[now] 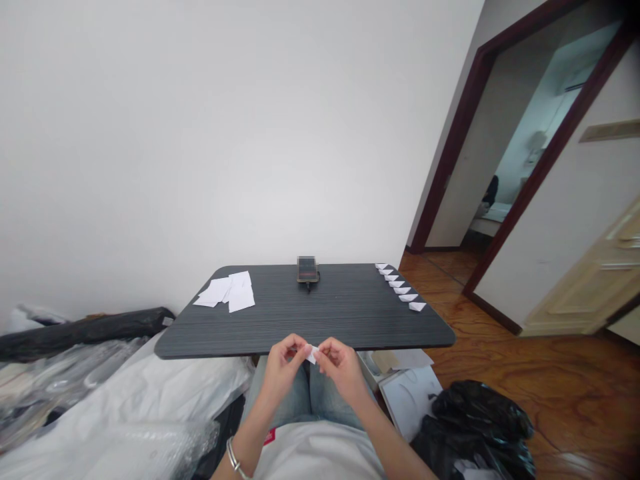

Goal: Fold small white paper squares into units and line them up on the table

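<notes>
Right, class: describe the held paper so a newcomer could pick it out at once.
Find the dark table before the white wall, then its near edge. There the left hand and right hand pinch a small white paper. Unlike the sheets at the table's left and the folded pieces at its right, it alone is held.

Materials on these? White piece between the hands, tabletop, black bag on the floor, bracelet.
White piece: likely paper, matte; thin, with straight edges.
Tabletop: possibly wood-look laminate, dark, low sheen; fine parallel streaks.
Black bag: probably plastic film, glossy; crumpled, with sharp highlights.
Bracelet: looks like metal, silvery and polished; bright glints, though plated plastic can't be excluded.
</notes>
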